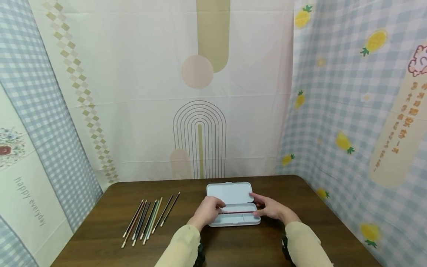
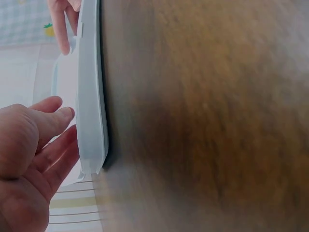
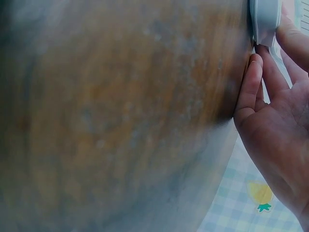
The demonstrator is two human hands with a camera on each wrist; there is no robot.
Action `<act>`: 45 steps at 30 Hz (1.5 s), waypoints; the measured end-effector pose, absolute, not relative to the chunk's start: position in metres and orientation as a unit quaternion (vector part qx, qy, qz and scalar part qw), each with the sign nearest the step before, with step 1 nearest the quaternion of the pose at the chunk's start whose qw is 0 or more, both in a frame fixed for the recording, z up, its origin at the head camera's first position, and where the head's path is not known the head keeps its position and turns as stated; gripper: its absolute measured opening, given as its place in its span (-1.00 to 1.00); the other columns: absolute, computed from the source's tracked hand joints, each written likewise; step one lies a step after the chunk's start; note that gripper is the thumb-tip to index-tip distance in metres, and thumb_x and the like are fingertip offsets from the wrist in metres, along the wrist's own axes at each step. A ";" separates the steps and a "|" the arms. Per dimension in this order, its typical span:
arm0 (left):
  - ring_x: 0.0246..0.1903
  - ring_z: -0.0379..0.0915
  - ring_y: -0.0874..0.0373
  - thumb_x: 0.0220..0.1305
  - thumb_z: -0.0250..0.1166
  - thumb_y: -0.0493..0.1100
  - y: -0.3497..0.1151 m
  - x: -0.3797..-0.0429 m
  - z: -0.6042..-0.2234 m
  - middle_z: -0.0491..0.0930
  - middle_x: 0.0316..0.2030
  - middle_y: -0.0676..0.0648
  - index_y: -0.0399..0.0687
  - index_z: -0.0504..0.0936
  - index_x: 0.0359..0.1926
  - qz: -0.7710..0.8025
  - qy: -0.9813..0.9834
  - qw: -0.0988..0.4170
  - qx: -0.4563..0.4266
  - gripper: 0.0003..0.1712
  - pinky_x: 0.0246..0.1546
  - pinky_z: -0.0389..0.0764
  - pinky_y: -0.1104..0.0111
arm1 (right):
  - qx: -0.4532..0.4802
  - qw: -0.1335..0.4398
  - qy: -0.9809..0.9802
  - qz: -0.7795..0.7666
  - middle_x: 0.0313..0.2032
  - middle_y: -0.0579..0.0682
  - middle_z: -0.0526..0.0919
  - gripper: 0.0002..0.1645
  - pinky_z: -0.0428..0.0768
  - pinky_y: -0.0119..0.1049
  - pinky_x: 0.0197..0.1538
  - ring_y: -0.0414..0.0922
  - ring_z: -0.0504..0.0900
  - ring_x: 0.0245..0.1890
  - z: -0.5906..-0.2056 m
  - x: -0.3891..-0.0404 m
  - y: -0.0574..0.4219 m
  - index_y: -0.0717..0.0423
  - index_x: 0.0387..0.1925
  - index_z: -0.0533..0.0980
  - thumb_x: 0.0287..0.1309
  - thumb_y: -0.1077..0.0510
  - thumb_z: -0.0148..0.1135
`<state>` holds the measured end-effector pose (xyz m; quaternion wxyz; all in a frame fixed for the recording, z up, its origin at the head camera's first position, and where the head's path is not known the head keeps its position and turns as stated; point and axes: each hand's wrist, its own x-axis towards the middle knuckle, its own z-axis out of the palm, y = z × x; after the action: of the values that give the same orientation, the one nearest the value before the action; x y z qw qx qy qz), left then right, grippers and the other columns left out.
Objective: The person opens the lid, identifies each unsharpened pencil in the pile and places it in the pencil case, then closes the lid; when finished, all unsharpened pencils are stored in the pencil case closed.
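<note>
A white pencil case (image 1: 230, 193) lies on the table, its lid tipped back on the far side. Its near tray (image 1: 230, 219) has compartments, and a thin dark red strip, perhaps a pencil, crosses the middle. My left hand (image 1: 207, 210) holds the case's left end, thumb by the rim and fingers behind the side wall. At the opposite end my right hand (image 1: 271, 208) holds the case, its thumb on the near right corner and its fingers by the hinge and lid. The left wrist view shows the left hand (image 2: 29, 154) against the case wall (image 2: 91, 96); the right hand's lower fingers (image 3: 251, 82) lie near the tabletop.
Several dark and light pencils (image 1: 146, 222) with pale ends lie side by side on the left of the brown table (image 1: 233, 248). Printed white cloth (image 1: 140, 111) hangs behind, and checked cloths (image 1: 333, 111) hang at both sides.
</note>
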<state>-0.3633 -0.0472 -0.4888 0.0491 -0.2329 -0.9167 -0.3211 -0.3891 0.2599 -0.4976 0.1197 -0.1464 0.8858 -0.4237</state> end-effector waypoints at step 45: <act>-0.22 0.70 0.03 0.30 0.39 -0.48 -0.143 -0.362 -0.490 0.79 -0.23 -0.13 -0.26 0.82 -0.14 -0.362 -0.895 0.187 -0.180 -0.82 -0.11 0.71 0.06 | -0.129 0.115 0.887 -0.429 0.49 0.32 0.39 0.04 0.17 0.41 0.48 0.29 0.34 0.47 -0.499 -0.389 0.258 -0.01 0.63 0.30 0.17 0.19 0.58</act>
<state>-0.3624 -0.1427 -0.4901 0.1868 -0.1804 -0.8952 -0.3623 -0.3887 0.2585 -0.4985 0.1149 -0.1293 0.8865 -0.4292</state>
